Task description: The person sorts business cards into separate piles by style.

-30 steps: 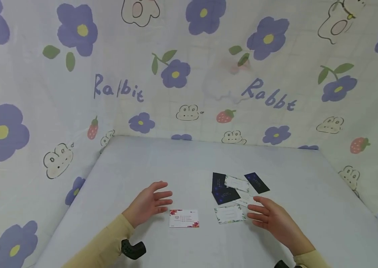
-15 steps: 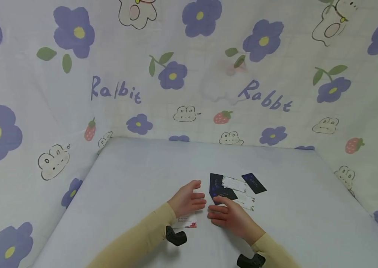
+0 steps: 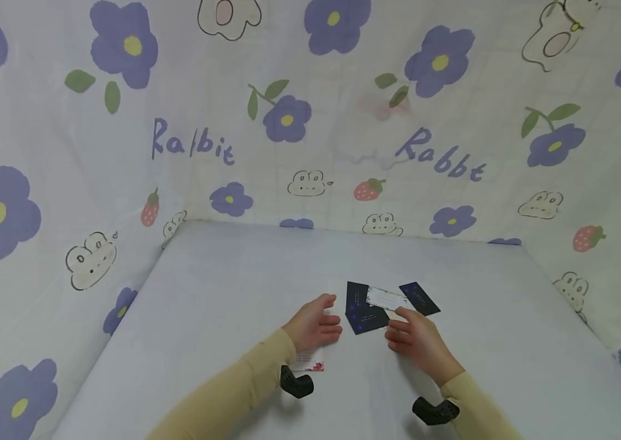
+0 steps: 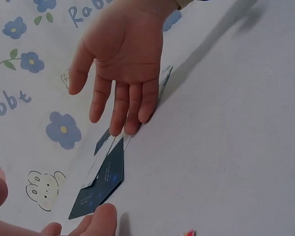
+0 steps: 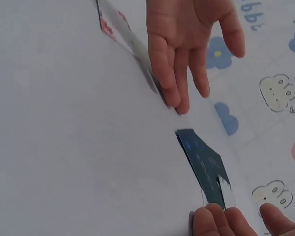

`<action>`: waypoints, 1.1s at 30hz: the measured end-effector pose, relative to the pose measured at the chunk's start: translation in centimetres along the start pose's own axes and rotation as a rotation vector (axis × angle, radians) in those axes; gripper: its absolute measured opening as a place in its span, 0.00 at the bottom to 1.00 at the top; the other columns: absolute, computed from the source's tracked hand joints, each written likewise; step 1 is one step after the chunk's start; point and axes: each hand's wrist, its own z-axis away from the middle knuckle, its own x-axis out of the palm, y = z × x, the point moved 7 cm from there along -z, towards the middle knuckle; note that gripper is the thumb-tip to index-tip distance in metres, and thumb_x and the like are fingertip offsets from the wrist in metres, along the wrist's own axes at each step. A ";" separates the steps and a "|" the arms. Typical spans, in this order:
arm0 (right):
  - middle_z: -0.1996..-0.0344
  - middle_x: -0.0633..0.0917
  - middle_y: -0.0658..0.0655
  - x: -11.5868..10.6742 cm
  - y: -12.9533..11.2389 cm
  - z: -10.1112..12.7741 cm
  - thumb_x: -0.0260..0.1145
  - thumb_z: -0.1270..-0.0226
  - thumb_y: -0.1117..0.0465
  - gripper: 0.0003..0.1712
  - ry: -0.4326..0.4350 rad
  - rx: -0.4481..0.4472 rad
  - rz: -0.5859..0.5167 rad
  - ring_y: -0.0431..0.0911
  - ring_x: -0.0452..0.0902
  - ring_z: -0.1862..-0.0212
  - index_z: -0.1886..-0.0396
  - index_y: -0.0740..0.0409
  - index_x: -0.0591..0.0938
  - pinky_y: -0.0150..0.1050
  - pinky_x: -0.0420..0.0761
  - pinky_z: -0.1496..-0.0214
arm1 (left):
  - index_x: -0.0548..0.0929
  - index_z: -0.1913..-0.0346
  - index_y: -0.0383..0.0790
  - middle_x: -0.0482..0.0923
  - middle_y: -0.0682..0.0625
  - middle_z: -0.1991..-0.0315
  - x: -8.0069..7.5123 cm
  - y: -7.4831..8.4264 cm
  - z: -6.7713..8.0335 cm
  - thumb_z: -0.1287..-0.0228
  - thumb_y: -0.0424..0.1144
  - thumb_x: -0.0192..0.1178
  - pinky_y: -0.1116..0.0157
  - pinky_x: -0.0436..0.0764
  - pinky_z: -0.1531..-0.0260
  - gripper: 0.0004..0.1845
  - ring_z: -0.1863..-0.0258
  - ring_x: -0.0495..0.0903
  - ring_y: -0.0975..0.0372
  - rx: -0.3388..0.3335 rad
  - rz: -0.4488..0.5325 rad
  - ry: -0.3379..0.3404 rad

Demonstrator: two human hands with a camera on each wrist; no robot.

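Several business cards lie in a loose pile on the pale table (image 3: 222,293): two overlapping dark cards (image 3: 362,310), a white card (image 3: 384,298) and another dark card (image 3: 422,297). My left hand (image 3: 326,318) lies flat just left of the dark cards, fingers straight, over a red-flowered white card (image 3: 310,362). My right hand (image 3: 401,327) rests flat just in front of the pile, fingers straight, touching the cards' near edges. The left wrist view shows the right hand (image 4: 123,64) with a pale card's edge (image 4: 164,81) under it and a dark card (image 4: 103,182).
Flower-and-rabbit printed cloth (image 3: 310,122) walls the table at the back and both sides. Bare table surface extends left of the hands and behind the pile. Black wrist camera mounts (image 3: 296,384) sit on both forearms.
Both hands have moved in toward the card pile. The right hand went left, then forward to the pile's front. The leaf-edged white card is no longer visible; the left hand now covers the red-flowered card.
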 end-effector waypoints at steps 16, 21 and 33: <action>0.36 0.75 0.76 -0.9 -2.8 -4.0 0.50 0.19 0.45 0.39 0.023 -0.013 0.421 0.52 0.82 0.51 0.23 0.70 0.58 0.41 0.87 0.51 | 0.52 0.21 0.28 0.57 0.21 0.26 1.7 -0.4 -0.7 0.24 0.49 0.49 0.45 0.64 0.24 0.39 0.26 0.62 0.33 -0.013 0.020 -0.012; 0.36 0.75 0.76 -0.6 -3.2 -4.4 0.50 0.19 0.45 0.40 -0.001 0.031 0.421 0.55 0.81 0.48 0.23 0.69 0.56 0.46 0.86 0.48 | 0.52 0.21 0.29 0.57 0.22 0.26 1.7 -0.3 -0.9 0.24 0.49 0.49 0.45 0.63 0.23 0.39 0.25 0.61 0.34 -0.018 0.043 -0.001; 0.43 0.77 0.71 -0.1 -2.8 -4.4 0.52 0.20 0.46 0.42 -0.008 0.093 0.335 0.50 0.80 0.56 0.20 0.67 0.51 0.39 0.84 0.54 | 0.53 0.21 0.30 0.57 0.23 0.25 1.0 0.1 -0.9 0.25 0.49 0.51 0.44 0.63 0.23 0.39 0.25 0.62 0.35 -0.027 0.060 0.034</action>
